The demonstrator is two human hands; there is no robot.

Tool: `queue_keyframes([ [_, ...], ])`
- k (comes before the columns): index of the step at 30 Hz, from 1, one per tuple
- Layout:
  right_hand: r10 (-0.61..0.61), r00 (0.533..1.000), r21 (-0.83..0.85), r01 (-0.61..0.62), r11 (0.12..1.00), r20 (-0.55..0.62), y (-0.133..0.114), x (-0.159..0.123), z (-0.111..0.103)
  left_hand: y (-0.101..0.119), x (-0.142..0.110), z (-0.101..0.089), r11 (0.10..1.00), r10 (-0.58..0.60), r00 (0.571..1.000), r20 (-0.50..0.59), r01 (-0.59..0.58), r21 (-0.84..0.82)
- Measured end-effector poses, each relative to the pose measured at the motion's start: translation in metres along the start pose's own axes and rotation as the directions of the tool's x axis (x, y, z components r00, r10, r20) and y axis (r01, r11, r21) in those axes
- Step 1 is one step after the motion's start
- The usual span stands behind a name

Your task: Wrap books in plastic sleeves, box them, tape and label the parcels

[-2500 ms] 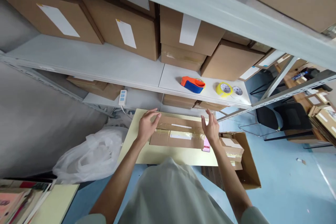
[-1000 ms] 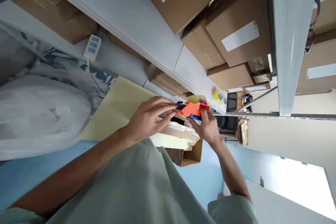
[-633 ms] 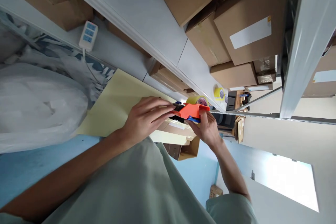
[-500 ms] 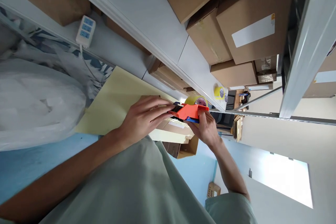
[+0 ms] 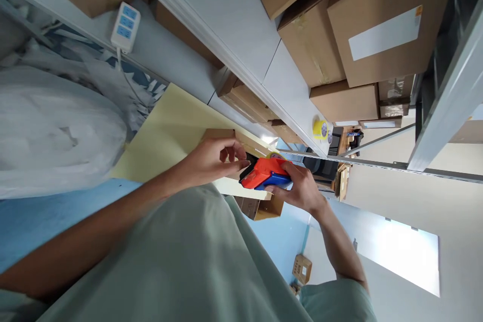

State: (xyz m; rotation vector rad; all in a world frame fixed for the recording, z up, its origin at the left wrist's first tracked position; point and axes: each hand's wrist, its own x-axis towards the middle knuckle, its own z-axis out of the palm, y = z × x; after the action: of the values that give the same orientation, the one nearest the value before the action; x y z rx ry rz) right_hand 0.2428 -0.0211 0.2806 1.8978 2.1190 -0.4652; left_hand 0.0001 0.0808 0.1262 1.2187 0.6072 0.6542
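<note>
My right hand [image 5: 304, 188] grips a red and blue tape dispenser [image 5: 266, 171] from its far end. A roll of yellow tape [image 5: 274, 156] shows at the dispenser's upper side, partly hidden. At the dispenser's dark front end is my left hand [image 5: 217, 158], its fingers curled and the thumb and fingertips drawn together. Whatever may lie between those fingertips is too small to make out. Behind and beneath both hands, a cardboard box [image 5: 219, 134] lies on the pale yellow tabletop [image 5: 171, 123], mostly covered by the hands and dispenser.
Cardboard boxes [image 5: 373, 20] stand on a grey shelf [image 5: 226, 15], with tape rolls [image 5: 320, 130] at its end. A white power strip [image 5: 126, 27] sits beyond the table. A large white plastic bag [image 5: 56, 136] is at left; an open carton [image 5: 269, 208] is below the table.
The dispenser has tilted and moved slightly down, showing more of its blue side. My left fingers have curled in from a straighter pose, uncovering the cardboard box behind.
</note>
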Motion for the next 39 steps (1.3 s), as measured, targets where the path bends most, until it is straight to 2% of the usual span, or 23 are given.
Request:
queue_keyframes([
  [2,0.126,0.987,0.021,-0.128,0.992,0.102,-0.008,0.005,-0.005,-0.016,0.004,0.008,0.991,-0.099,0.995,0.017,0.1,-0.085],
  [4,0.241,0.95,0.029,-0.252,0.967,0.201,-0.014,0.011,-0.009,-0.031,0.007,0.017,0.971,-0.178,0.983,0.034,0.181,-0.157],
  [7,0.303,0.879,0.064,-0.35,0.935,0.368,-0.014,0.021,-0.019,-0.049,0.007,0.022,0.92,-0.31,0.949,0.057,0.314,-0.236],
  [10,0.297,0.811,0.083,-0.388,0.918,0.504,-0.001,0.023,-0.041,-0.066,0.007,0.007,0.866,-0.406,0.913,0.042,0.399,-0.301],
  [13,0.344,0.748,0.072,-0.462,0.884,0.568,0.014,0.022,-0.067,-0.089,0.008,-0.02,0.832,-0.454,0.891,-0.003,0.423,-0.36],
  [15,0.369,0.728,0.081,-0.501,0.862,0.577,0.017,0.024,-0.078,-0.108,0.013,-0.032,0.816,-0.487,0.873,-0.029,0.442,-0.373],
  [17,0.376,0.753,0.093,-0.498,0.862,0.539,0.014,0.03,-0.078,-0.126,0.019,-0.034,0.798,-0.515,0.856,-0.048,0.457,-0.393],
  [21,0.363,0.815,0.08,-0.442,0.893,0.452,-0.005,0.048,-0.064,-0.155,0.033,-0.027,0.751,-0.549,0.836,-0.019,0.483,-0.45],
  [26,0.34,0.845,0.06,-0.398,0.915,0.412,-0.018,0.066,-0.05,-0.18,0.04,-0.021,0.727,-0.549,0.836,0.019,0.489,-0.483],
  [30,0.324,0.856,0.04,-0.37,0.928,0.404,-0.019,0.076,-0.045,-0.193,0.043,-0.014,0.734,-0.547,0.837,-0.003,0.479,-0.482],
  [35,0.306,0.862,0.035,-0.349,0.936,0.405,-0.024,0.083,-0.042,-0.201,0.045,-0.004,0.801,-0.531,0.84,-0.113,0.454,-0.39],
  [37,0.302,0.862,0.025,-0.341,0.94,0.406,-0.028,0.084,-0.042,-0.205,0.044,-0.001,0.845,-0.499,0.842,-0.204,0.421,-0.329],
  [39,0.292,0.868,0.018,-0.327,0.945,0.401,-0.03,0.083,-0.043,-0.21,0.04,0.0,0.877,-0.475,0.819,-0.321,0.413,-0.246],
])
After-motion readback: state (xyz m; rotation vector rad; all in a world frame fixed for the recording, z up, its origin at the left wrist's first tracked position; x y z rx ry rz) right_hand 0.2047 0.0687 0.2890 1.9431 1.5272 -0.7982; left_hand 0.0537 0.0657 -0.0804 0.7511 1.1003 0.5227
